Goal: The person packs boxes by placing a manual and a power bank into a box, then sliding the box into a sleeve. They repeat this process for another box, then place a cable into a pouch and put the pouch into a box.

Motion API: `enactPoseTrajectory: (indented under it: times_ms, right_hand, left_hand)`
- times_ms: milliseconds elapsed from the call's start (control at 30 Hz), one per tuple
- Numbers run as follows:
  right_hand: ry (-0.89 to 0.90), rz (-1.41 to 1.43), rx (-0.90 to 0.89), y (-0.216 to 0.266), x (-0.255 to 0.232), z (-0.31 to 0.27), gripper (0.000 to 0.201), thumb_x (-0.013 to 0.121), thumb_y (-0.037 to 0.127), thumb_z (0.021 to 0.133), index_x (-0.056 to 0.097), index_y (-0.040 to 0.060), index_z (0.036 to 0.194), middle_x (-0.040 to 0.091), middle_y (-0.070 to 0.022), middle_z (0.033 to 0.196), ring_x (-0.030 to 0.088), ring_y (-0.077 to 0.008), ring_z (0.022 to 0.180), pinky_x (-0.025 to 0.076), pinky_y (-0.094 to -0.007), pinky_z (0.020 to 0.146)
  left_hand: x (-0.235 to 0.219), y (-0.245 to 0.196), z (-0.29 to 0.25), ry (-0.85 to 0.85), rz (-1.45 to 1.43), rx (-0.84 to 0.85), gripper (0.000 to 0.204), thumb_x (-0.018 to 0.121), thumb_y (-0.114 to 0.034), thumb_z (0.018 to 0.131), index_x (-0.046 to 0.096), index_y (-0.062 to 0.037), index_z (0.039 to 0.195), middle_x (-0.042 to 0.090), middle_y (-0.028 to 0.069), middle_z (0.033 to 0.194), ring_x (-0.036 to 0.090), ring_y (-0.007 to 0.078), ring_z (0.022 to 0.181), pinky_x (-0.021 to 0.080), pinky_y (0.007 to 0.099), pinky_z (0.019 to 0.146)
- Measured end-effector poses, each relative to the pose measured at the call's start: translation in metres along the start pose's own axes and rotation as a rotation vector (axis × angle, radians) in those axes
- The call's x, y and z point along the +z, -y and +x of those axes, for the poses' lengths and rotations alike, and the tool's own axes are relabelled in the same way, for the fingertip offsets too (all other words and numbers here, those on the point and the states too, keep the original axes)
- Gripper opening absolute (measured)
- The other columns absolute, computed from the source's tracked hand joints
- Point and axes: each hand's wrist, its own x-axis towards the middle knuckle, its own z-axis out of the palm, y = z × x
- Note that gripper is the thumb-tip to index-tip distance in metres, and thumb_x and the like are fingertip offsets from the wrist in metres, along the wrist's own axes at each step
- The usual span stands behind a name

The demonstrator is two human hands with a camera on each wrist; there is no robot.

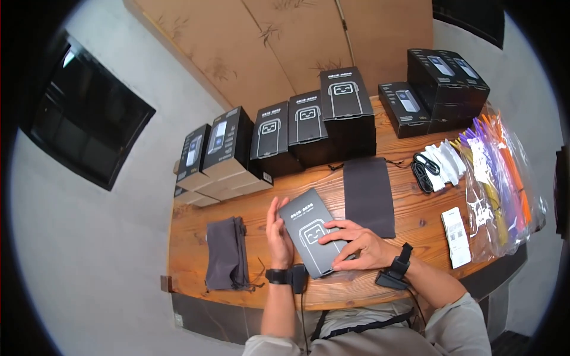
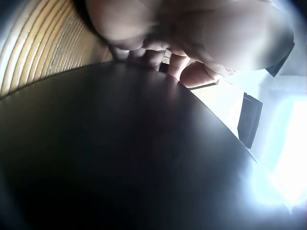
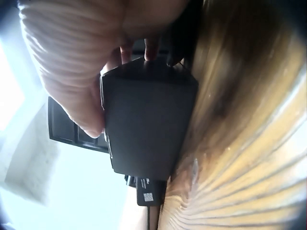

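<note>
A dark grey box (image 1: pixel 313 228) with a smiling robot face on its lid lies tilted on the wooden table, between both hands. Along its left side is the left hand (image 1: pixel 278 236), fingers nearly straight and touching the box; in the left wrist view the box's dark surface (image 2: pixel 124 153) fills the foreground below the fingers. The right hand (image 1: pixel 364 246) grips the lower right part of the box, with bent fingers spread across the lid. In the right wrist view the thumb lies along the lid edge, and the plain end of the box (image 3: pixel 146 124) faces the camera.
Several black smiley boxes (image 1: pixel 309 121) and product boxes (image 1: pixel 217 142) line the back. Dark cloth pouches (image 1: pixel 227 252) lie left, and one (image 1: pixel 369 196) lies flat beyond the box. Right are black cables (image 1: pixel 426 172), white slips (image 1: pixel 455 237) and a plastic bag (image 1: pixel 502 178) of coloured strips.
</note>
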Motion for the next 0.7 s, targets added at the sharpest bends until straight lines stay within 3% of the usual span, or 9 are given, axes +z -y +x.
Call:
enactPoseTrajectory:
  times_ms: [33,167,333,467,567,700]
  right_hand:
    - [-0.016,0.023,0.009,-0.001,0.001,-0.001,0.009,0.08,0.014,0.074,0.078,0.0106,0.082,0.062,-0.0076,0.127,0.043,-0.0323,0.132,0.038,-0.0427,0.107]
    - [-0.051,0.093,0.046,-0.005,0.004,-0.005,0.015,0.081,0.012,0.074,0.077,0.0083,0.087,0.06,-0.0099,0.131,0.038,-0.0334,0.137,0.035,-0.0438,0.11]
    - [-0.091,0.043,0.035,-0.012,0.006,-0.009,0.037,0.079,0.014,0.076,0.068,0.0062,0.111,0.05,-0.0111,0.142,0.033,-0.0351,0.14,0.033,-0.0444,0.112]
    - [-0.137,0.096,0.038,-0.009,0.012,-0.012,0.044,0.075,0.014,0.079,0.063,0.0069,0.121,0.036,-0.013,0.152,0.024,-0.0365,0.145,0.03,-0.0443,0.114]
    - [-0.116,0.193,0.086,-0.008,0.009,-0.013,0.05,0.074,0.009,0.08,0.059,0.0078,0.128,0.025,-0.014,0.157,0.013,-0.0349,0.148,0.025,-0.0452,0.116]
    - [-0.121,0.215,0.054,-0.004,0.009,-0.012,0.048,0.074,0.009,0.08,0.061,0.0058,0.126,0.03,-0.0167,0.155,0.021,-0.0342,0.146,0.026,-0.0429,0.116]
  left_hand:
    - [0.0,0.001,0.0,-0.026,-0.025,-0.011,0.052,0.04,-0.015,0.094,0.037,0.0007,0.143,0.047,0.0146,0.14,0.047,0.0222,0.127,0.037,0.032,0.107]
    - [0.0,-0.012,-0.015,0.007,0.403,-0.153,0.056,0.048,-0.011,0.098,0.027,0.003,0.148,0.04,0.0163,0.146,0.041,0.0218,0.131,0.031,0.0312,0.109]
    - [0.017,-0.033,-0.066,0.075,0.389,-0.314,0.054,0.047,-0.016,0.101,0.027,0.002,0.148,0.041,0.0146,0.144,0.043,0.0212,0.128,0.034,0.0315,0.108]
    - [0.022,-0.04,-0.097,0.161,0.495,-0.337,0.062,0.053,-0.008,0.097,0.022,0.0015,0.15,0.039,0.0149,0.145,0.042,0.0216,0.129,0.033,0.0319,0.108]
    - [0.028,-0.039,-0.107,0.118,0.531,-0.289,0.069,0.058,-0.016,0.094,0.022,-0.0025,0.152,0.04,0.013,0.145,0.044,0.0212,0.127,0.034,0.0328,0.107]
    - [0.042,-0.041,-0.12,0.002,0.368,-0.196,0.082,0.063,-0.016,0.089,0.015,-0.0043,0.154,0.032,0.0136,0.15,0.041,0.0254,0.132,0.032,0.0383,0.11]
